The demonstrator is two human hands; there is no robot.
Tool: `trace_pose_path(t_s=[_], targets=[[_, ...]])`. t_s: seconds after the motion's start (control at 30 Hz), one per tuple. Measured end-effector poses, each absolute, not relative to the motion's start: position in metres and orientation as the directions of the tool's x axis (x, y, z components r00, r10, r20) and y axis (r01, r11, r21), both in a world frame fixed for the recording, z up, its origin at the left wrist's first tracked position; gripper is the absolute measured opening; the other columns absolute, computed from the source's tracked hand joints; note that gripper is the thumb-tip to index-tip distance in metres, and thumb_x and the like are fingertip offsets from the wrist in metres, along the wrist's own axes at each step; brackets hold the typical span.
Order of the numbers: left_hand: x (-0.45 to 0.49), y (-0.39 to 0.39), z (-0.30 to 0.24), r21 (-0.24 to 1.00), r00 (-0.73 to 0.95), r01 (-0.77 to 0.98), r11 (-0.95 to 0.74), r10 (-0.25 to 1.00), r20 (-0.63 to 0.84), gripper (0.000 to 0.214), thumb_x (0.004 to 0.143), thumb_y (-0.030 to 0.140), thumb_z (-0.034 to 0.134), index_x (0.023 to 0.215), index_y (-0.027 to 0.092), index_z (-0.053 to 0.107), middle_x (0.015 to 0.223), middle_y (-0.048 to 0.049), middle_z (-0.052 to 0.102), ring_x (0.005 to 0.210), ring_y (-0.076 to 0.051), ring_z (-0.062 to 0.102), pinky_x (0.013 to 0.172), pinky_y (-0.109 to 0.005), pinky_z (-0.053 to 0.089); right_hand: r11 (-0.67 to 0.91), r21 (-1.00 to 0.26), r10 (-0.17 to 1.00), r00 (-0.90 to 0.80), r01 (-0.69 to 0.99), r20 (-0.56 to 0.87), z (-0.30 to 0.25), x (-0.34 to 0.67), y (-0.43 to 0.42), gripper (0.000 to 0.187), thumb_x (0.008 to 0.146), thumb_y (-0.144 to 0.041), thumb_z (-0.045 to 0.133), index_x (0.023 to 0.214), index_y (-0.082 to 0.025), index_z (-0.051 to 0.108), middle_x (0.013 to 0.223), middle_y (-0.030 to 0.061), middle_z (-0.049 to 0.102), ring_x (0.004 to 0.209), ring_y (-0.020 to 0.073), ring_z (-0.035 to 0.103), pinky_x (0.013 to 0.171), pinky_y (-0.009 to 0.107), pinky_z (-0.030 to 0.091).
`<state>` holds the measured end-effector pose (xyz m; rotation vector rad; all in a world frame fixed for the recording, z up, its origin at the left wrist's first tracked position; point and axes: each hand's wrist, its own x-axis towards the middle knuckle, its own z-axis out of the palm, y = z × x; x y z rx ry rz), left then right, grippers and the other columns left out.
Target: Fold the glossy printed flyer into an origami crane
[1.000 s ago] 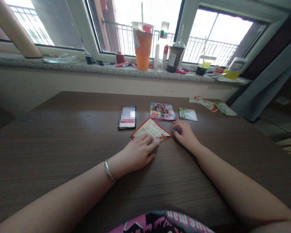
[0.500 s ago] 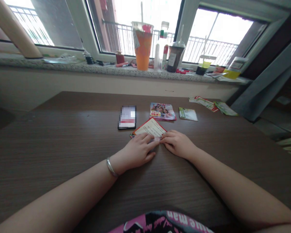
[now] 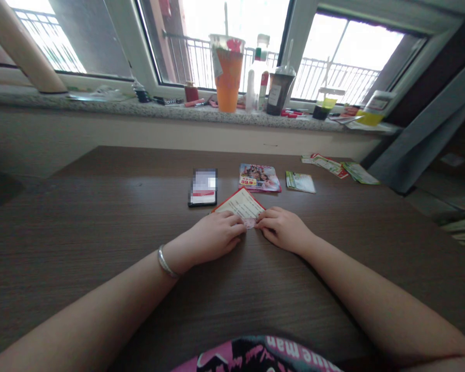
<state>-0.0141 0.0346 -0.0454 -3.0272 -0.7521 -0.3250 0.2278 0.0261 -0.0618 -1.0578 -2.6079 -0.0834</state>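
A printed paper leaflet (image 3: 242, 205) with a red border and cream face lies turned cornerwise on the table in front of me. My left hand (image 3: 217, 235), with a silver bangle on the wrist, has its bent fingers pressed together on the leaflet's near left edge. At the near right edge, the fingertips of my right hand (image 3: 281, 227) pinch the paper. Between the two hands the near corner shows a pale pinkish patch, perhaps a fold. My left thumb is mostly hidden.
Beyond the leaflet lie a phone (image 3: 203, 188), a stack of colourful flyers (image 3: 259, 178) and a small green-and-white paper (image 3: 300, 182). More leaflets (image 3: 329, 165) are spread at the far right. Drink cups, including an orange one (image 3: 228, 77), line the windowsill (image 3: 158, 110).
My left hand has slid back to the left along the leaflet, its fingers drawn in from a flatter reach, baring the near corner. My right hand has hardly moved.
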Motion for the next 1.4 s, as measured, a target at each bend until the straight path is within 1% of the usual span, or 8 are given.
trace_pose_path(t_s=[0.1, 0.3, 0.5, 0.67, 0.8, 1.13, 1.27, 1.4], targets=[[-0.017, 0.037, -0.042, 0.071, 0.87, 0.457, -0.887, 0.462, 0.175, 0.018, 0.089, 0.02, 0.052, 0.103, 0.018, 0.063, 0.105, -0.0081, 0.063, 0.1, -0.021, 0.058, 0.089, -0.035, 0.049, 0.723, -0.069, 0.67, -0.673, 0.687, 0.313, -0.062, 0.228, 0.026, 0.018, 0.088, -0.017, 0.054, 0.092, -0.022, 0.07, 0.102, 0.0045, 0.069, 0.092, 0.0198, 0.059, 0.083, 0.033, 0.048], [-0.024, 0.04, -0.032, 0.131, 0.888, 0.442, -0.888, 0.453, 0.081, 0.019, 0.092, 0.022, 0.05, 0.102, 0.021, 0.066, 0.105, -0.0057, 0.065, 0.1, -0.019, 0.06, 0.092, -0.033, 0.048, 0.719, -0.075, 0.675, -0.667, 0.691, 0.315, -0.063, 0.231, 0.026, 0.018, 0.087, -0.018, 0.055, 0.093, -0.022, 0.071, 0.104, 0.0053, 0.069, 0.094, 0.02, 0.059, 0.083, 0.033, 0.048], [-0.029, 0.042, -0.026, 0.162, 0.889, 0.447, -0.88, 0.457, 0.028, 0.018, 0.091, 0.019, 0.053, 0.098, 0.022, 0.07, 0.102, -0.0037, 0.068, 0.098, -0.019, 0.063, 0.091, -0.032, 0.048, 0.719, -0.081, 0.674, -0.665, 0.69, 0.322, -0.064, 0.232, 0.027, 0.018, 0.087, -0.018, 0.055, 0.093, -0.022, 0.071, 0.103, 0.0052, 0.069, 0.094, 0.0195, 0.06, 0.082, 0.033, 0.049], [-0.03, 0.045, -0.027, 0.171, 0.895, 0.436, -0.884, 0.446, 0.024, 0.019, 0.086, 0.014, 0.057, 0.095, 0.021, 0.072, 0.102, -0.0039, 0.07, 0.095, -0.019, 0.064, 0.091, -0.032, 0.048, 0.719, -0.074, 0.672, -0.665, 0.691, 0.326, -0.064, 0.233, 0.026, 0.018, 0.087, -0.018, 0.055, 0.094, -0.023, 0.071, 0.104, 0.0048, 0.069, 0.094, 0.0198, 0.06, 0.082, 0.033, 0.049], [-0.034, 0.048, -0.028, 0.18, 0.901, 0.422, -0.888, 0.433, 0.025, 0.019, 0.083, 0.012, 0.059, 0.091, 0.02, 0.073, 0.1, -0.0041, 0.071, 0.089, -0.018, 0.066, 0.086, -0.029, 0.05, 0.725, -0.078, 0.667, -0.668, 0.685, 0.329, -0.065, 0.234, 0.027, 0.018, 0.087, -0.018, 0.055, 0.094, -0.023, 0.071, 0.103, 0.005, 0.069, 0.094, 0.0198, 0.06, 0.082, 0.033, 0.05], [-0.038, 0.055, -0.029, 0.212, 0.922, 0.373, -0.903, 0.387, 0.023, 0.02, 0.083, 0.012, 0.058, 0.089, 0.022, 0.075, 0.103, -0.0032, 0.072, 0.087, -0.016, 0.067, 0.085, -0.026, 0.049, 0.736, -0.07, 0.655, -0.683, 0.673, 0.325, -0.065, 0.236, 0.027, 0.02, 0.088, -0.018, 0.053, 0.095, -0.022, 0.071, 0.105, 0.0049, 0.069, 0.095, 0.0201, 0.06, 0.082, 0.034, 0.05], [-0.039, 0.055, -0.028, 0.244, 0.922, 0.37, -0.896, 0.386, 0.019, 0.017, 0.085, 0.015, 0.06, 0.089, 0.022, 0.074, 0.102, -0.0027, 0.071, 0.086, -0.016, 0.066, 0.085, -0.026, 0.049, 0.744, -0.079, 0.646, -0.684, 0.663, 0.339, -0.068, 0.237, 0.028, 0.02, 0.088, -0.017, 0.054, 0.095, -0.022, 0.071, 0.105, 0.0054, 0.069, 0.094, 0.0195, 0.06, 0.083, 0.034, 0.05], [-0.036, 0.05, -0.024, 0.199, 0.883, 0.464, -0.863, 0.469, -0.024, 0.015, 0.088, 0.025, 0.059, 0.097, 0.022, 0.071, 0.097, -0.0034, 0.069, 0.09, -0.018, 0.063, 0.084, -0.029, 0.048, 0.75, -0.075, 0.638, -0.689, 0.657, 0.344, -0.068, 0.238, 0.027, 0.02, 0.089, -0.019, 0.053, 0.097, -0.022, 0.071, 0.105, 0.006, 0.069, 0.094, 0.02, 0.06, 0.082, 0.034, 0.05]])
